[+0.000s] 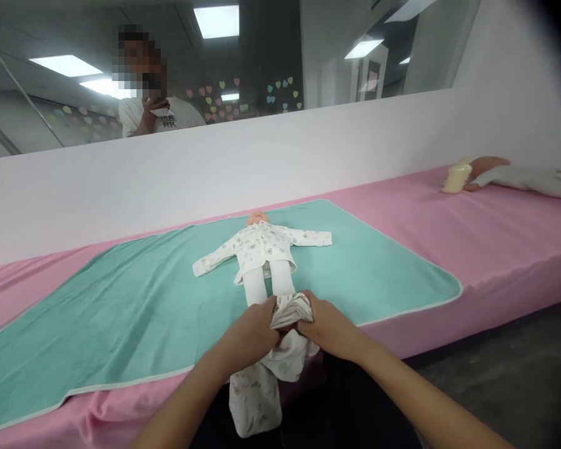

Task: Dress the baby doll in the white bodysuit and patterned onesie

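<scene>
A baby doll [258, 217] lies on its back on a teal blanket [168, 305]. It wears a white patterned shirt [264, 244] with the sleeves spread out, and its white legs [281, 277] point toward me. Both my hands grip a pair of white patterned baby pants [256, 402] by a bunched opening, close to the doll's feet. My left hand [257, 324] closes on the opening's left side, my right hand [325, 324] on its right. The pant legs hang down over the front edge. The doll's feet are hidden behind the bunched cloth.
A pink cover [393, 224] lies under the blanket, on a raised surface against a white wall [262, 171]. A yellowish bottle [457, 178] and another cloth-clad figure [528, 178] are at the far right. A mirror [262, 56] above reflects a person [159, 118] and ceiling lights.
</scene>
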Available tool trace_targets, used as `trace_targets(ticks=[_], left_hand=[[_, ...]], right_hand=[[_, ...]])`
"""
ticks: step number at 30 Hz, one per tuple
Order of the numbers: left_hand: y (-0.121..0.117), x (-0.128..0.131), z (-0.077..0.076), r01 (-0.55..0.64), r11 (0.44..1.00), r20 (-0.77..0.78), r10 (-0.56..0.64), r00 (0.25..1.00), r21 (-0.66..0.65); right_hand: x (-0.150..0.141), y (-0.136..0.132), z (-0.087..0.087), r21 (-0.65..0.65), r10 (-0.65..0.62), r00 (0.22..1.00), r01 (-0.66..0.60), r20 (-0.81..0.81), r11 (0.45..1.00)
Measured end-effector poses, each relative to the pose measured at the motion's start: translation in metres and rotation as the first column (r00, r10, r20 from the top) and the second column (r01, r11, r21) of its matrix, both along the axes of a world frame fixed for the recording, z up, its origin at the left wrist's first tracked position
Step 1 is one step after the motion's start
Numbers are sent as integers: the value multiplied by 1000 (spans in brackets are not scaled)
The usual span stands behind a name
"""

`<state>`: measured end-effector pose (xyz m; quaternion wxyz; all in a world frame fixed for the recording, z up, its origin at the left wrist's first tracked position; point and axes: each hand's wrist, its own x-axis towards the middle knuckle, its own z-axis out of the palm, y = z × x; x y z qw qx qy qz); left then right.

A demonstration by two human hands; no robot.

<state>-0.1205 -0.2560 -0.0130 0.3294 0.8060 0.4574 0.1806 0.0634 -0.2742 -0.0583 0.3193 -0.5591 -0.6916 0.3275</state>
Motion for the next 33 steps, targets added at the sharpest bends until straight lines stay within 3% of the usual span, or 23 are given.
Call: trace_targets(ticks=[3,7,10,12,15,17,25,28,33], left_hand=[[1,1,8,-32,993,149,49,988,-113],[4,7,13,-43,984,273,90,958,-173],[10,11,13,-6,984,302,60,951,-177],[15,13,13,40,983,296,16,955,-181],[23,16,10,77,981,262,-27,965,-181],[29,17,8,74,984,256,-31,966,-164],[52,21,-8,-204,978,306,181,935,44],[54,21,-11,-199,980,290,198,936,-26],[51,8,-8,-56,972,288,122,950,-227]], right_hand=[[8,-2,12,-24,92,984,-97,-151,995],[18,2,22,48,106,991,-102,-83,994],[25,10,25,80,109,994,-110,7,991],[29,14,24,33,125,991,-126,40,991],[34,18,24,-37,131,991,-131,10,991],[37,20,23,-19,116,993,-116,-18,993],[49,46,23,47,221,975,-221,-7,974],[55,63,17,61,195,981,-193,-22,979],[60,79,-1,-18,179,974,-184,-138,983]])
